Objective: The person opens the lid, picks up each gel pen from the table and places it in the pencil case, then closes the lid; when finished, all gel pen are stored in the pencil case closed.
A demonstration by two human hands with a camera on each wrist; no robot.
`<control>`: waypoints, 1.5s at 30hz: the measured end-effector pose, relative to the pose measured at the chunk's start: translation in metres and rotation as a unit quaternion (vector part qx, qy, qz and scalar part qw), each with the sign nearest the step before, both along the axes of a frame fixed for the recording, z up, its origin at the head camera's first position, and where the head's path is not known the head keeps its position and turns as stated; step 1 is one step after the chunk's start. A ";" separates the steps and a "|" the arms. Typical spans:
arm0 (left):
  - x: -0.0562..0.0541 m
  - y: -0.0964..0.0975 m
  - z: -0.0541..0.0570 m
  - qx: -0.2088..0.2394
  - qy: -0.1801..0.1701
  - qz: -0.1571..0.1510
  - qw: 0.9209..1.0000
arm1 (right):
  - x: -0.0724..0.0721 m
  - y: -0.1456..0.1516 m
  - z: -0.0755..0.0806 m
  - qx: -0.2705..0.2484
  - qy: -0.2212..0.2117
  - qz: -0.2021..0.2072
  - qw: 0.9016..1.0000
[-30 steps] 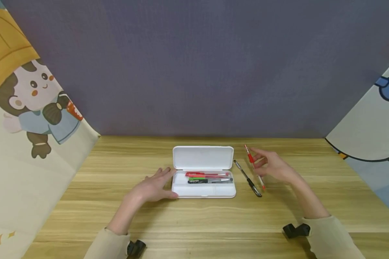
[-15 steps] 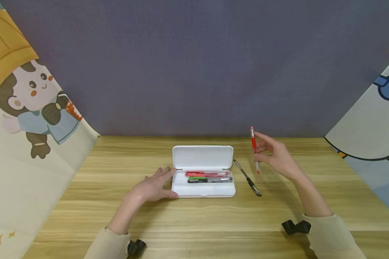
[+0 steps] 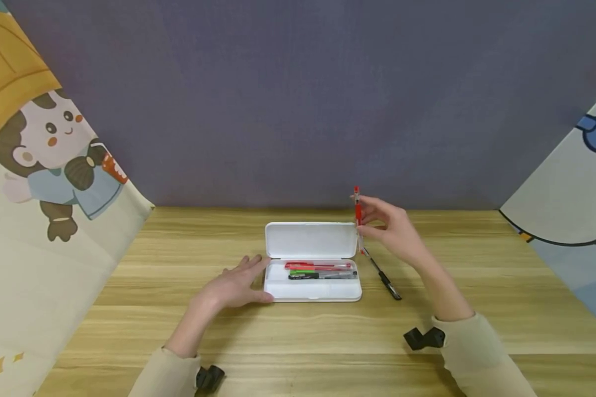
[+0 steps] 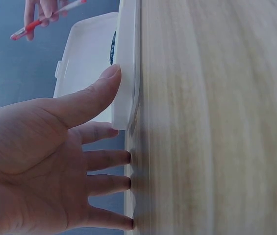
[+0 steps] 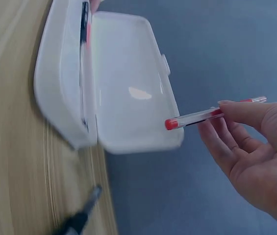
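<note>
A white pencil case [image 3: 293, 293] lies open on the table, its lid [image 3: 310, 240] tipped back. In its rear compartment lie several pens: red ones [image 3: 323, 267], a green one [image 3: 300, 272] and a black one [image 3: 310, 276]. My left hand [image 3: 234, 285] rests at the case's left end, fingers straight, thumb touching its front corner. My right hand [image 3: 389, 226] pinches a red pen [image 5: 197, 117] between thumb and fingers. That pen stands nearly upright beside the lid's right edge, above the table. Below it a black pen [image 3: 384, 280] lies slanted on the table.
The wooden table [image 3: 298, 347] ends at a dark grey-blue backdrop [image 3: 298, 110] behind the case. Cartoon-printed panels [image 3: 54, 154] stand at both sides. Black wrist mounts [image 3: 424, 338] sit at both sleeves.
My right hand has lifted the red pen off the table, turned it more upright and carried it left to the lid's right edge. The left hand and the case stay put.
</note>
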State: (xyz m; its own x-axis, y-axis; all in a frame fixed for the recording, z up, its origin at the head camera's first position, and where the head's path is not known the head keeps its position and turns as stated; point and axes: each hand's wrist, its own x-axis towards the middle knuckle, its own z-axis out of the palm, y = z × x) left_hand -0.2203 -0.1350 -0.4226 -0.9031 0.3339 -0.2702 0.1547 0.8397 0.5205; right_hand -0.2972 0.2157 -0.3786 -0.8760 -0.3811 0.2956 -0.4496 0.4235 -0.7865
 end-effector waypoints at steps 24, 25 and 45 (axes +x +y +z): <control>0.000 -0.002 0.001 0.000 -0.001 -0.003 1.000 | -0.003 -0.053 -0.029 0.134 0.038 0.083 0.987; 0.001 -0.003 0.001 -0.001 0.000 -0.002 1.000 | -0.003 -0.054 -0.030 0.137 0.040 0.089 0.986; 0.000 -0.006 0.002 -0.004 -0.001 -0.003 1.000 | 0.000 -0.067 -0.042 0.221 0.059 0.127 0.965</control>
